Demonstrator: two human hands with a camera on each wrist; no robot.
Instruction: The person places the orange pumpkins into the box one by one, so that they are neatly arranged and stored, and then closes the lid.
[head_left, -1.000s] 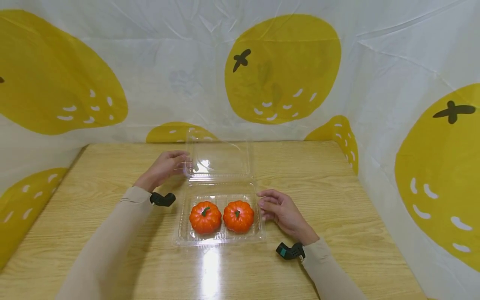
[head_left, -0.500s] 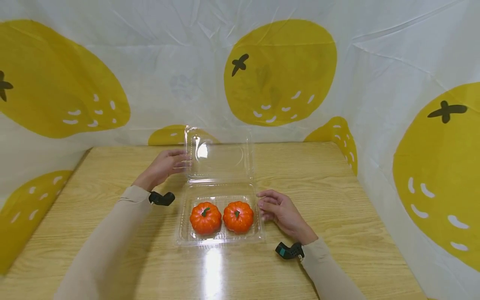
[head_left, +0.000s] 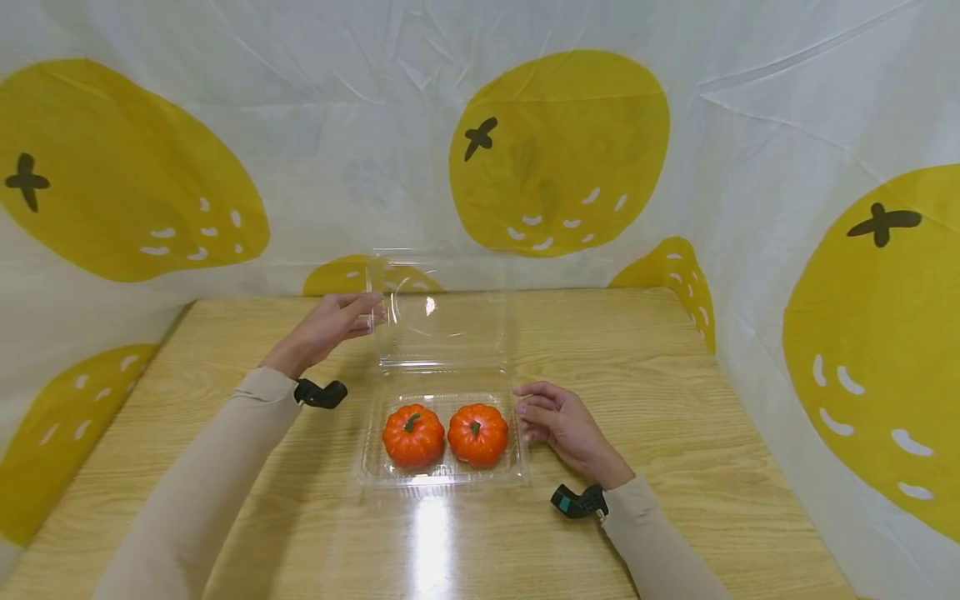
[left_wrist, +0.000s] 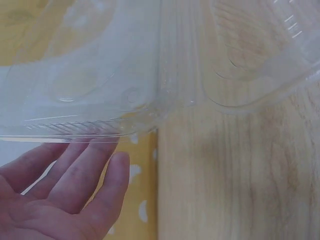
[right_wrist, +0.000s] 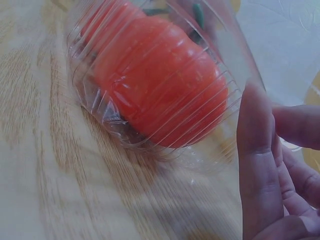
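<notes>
A clear plastic clamshell box [head_left: 517, 479] stands in the middle of the table, its hinged lid [head_left: 450, 321] raised at the back. Two small orange pumpkins with green stems, the left pumpkin [head_left: 412, 437] and the right pumpkin [head_left: 477, 437], sit side by side in its base. My left hand [head_left: 326, 329] is at the lid's left edge; in the left wrist view its fairly straight fingers [left_wrist: 82, 175] reach behind the plastic. My right hand [head_left: 566, 427] rests beside the base's right side, a fingertip [right_wrist: 254, 100] right at the rim, the other fingers loosely bent.
The box stands on a light wood-grain table [head_left: 637, 383]. A white cloth [head_left: 360, 150] printed with large yellow fruit hangs along the table's back and sides. Each wrist wears a black camera, the left camera [head_left: 321, 393] and the right camera [head_left: 581, 502].
The lid has swung up to a steeper angle, with my left hand moving up along with it. My right hand and the pumpkins have kept their places. The head view has tilted slightly upward.
</notes>
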